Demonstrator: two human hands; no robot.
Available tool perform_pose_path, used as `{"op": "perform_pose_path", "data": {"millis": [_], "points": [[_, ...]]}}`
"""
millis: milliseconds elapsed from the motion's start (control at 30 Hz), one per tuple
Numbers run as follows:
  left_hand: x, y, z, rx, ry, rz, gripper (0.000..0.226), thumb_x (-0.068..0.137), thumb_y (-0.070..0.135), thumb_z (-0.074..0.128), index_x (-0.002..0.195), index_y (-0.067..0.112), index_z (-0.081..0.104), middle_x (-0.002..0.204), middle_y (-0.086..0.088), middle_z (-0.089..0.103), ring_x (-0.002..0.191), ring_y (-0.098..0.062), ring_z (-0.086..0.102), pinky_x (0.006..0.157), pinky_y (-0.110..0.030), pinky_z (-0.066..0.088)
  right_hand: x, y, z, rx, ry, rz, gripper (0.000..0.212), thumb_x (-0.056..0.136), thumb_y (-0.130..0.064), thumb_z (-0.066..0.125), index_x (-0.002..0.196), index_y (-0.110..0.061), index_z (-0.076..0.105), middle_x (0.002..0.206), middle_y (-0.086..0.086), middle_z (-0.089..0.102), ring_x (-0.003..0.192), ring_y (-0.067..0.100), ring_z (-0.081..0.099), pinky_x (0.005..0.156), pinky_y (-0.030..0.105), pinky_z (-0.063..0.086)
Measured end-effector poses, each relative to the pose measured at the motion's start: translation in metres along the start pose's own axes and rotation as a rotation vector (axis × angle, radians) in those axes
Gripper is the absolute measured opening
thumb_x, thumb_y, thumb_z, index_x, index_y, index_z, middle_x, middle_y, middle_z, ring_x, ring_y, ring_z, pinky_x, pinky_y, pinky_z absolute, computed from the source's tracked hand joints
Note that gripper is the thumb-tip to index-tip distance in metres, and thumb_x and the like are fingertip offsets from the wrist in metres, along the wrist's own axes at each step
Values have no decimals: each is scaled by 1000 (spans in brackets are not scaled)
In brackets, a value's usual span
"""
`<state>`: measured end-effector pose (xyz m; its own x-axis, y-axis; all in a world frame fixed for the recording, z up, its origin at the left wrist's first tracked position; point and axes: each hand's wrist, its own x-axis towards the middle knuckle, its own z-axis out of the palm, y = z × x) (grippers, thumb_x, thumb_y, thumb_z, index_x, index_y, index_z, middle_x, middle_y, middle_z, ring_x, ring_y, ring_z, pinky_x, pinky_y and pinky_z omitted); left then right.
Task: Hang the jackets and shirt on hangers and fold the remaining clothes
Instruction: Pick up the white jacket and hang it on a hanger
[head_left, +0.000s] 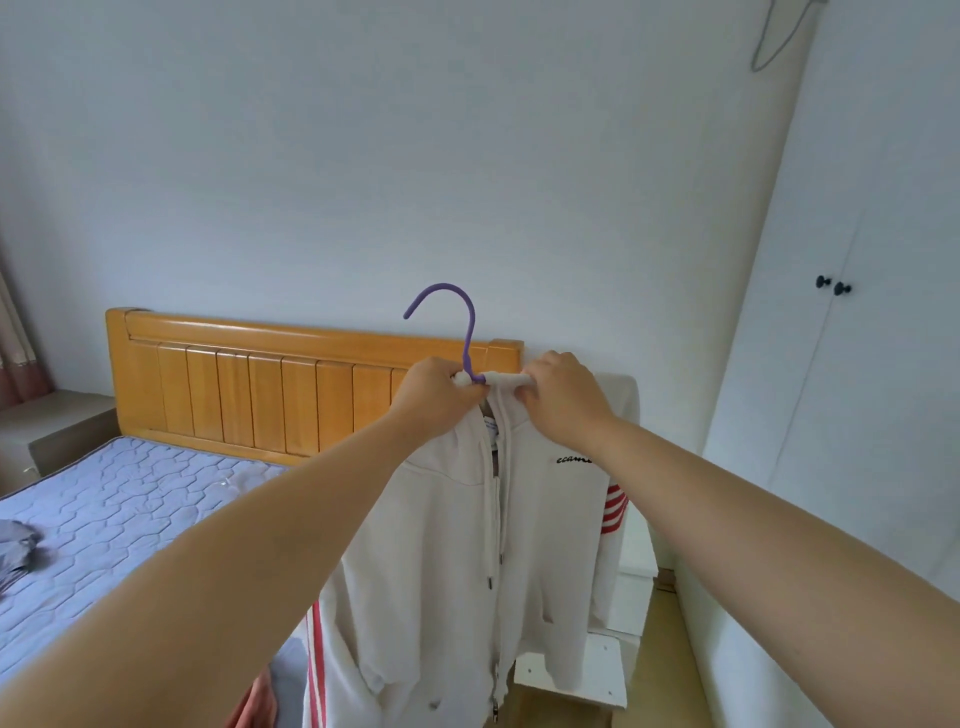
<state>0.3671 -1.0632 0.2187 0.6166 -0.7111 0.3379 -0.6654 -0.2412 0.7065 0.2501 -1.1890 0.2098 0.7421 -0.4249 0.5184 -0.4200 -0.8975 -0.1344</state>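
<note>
Head view: a white zip jacket (467, 545) held up on a purple hanger (470, 332) in a bedroom.

A pale wall stands behind a wooden headboard (260, 384). Below it lies a lavender quilted mattress (130, 493) with a grey garment (21, 551) at its left edge. White wardrobe doors (857, 364) with two black knobs fill the right side. The jacket hangs in mid-air in front of the headboard's right end, zip closed, red stripes on the sleeves. The left hand (436, 395) and right hand (563, 400) meet at its collar, fingers curled tight on the white fabric either side of the hanger's neck, and the hook rises above them.
</note>
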Motion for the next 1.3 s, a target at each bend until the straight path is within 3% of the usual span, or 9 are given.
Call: {"op": "perform_pose_path", "data": {"millis": [133,200,300,367,567,800,967,1167,1300], "points": [[-50,1,-11,-5,-17,41,21,90,33,63,78,17,60,63,4,53,54,-11,45,48,-19,34,-55,-31,-15,-39,-3,51,20,92,-16,48,108,-8,56,113,9,53,106,27,48,86,31,36],[-77,3,-14,9,-44,60,21,90,33,62,76,17,59,62,3,52,52,-10,44,47,-18,34,-87,-44,-22,-54,-29,112,32,90,-12,49,122,-7,50,123,10,48,117,27,43,94,30,33],[-115,9,-16,30,-86,84,24,91,33,61,74,16,59,61,2,51,50,-11,43,45,-19,34,-143,-61,-43,-31,-107,230,56,91,-7,47,144,-6,30,152,14,24,141,28,21,114,34,20],[-136,16,-16,39,-116,92,27,91,33,61,69,17,56,60,1,51,51,-13,44,44,-20,34,-185,-67,-64,-29,-145,304,62,90,-4,46,147,-6,22,156,15,14,145,27,12,117,35,14],[-197,57,6,53,-185,138,30,93,32,57,68,17,54,63,0,54,53,-11,47,46,-21,33,-292,-40,-126,-300,-174,510,58,82,-5,47,138,-6,33,138,12,35,131,30,32,106,36,28],[-267,108,49,55,-248,185,26,93,33,56,78,12,59,65,2,56,59,-14,53,49,-24,37,-377,3,-220,-867,-188,724,66,82,-18,55,141,-8,28,146,15,29,134,31,28,111,45,22],[-318,156,73,2,-275,174,26,92,31,55,72,15,59,67,0,59,63,-18,56,53,-26,41,-434,49,-307,-1311,-194,834,55,85,-25,52,136,-10,40,139,14,32,126,30,35,106,41,32],[-363,187,89,-36,-231,116,33,92,28,56,61,19,49,63,2,53,58,-13,50,49,-24,34,-464,80,-329,-1196,-331,771,39,85,-16,51,124,-12,53,125,8,45,112,24,43,91,33,42],[-377,196,94,-65,-215,94,31,92,28,56,63,19,50,62,3,53,56,-12,50,49,-23,34,-460,90,-328,-1090,-89,656,45,84,-7,53,127,-5,43,125,13,43,108,26,47,86,32,43]]}}
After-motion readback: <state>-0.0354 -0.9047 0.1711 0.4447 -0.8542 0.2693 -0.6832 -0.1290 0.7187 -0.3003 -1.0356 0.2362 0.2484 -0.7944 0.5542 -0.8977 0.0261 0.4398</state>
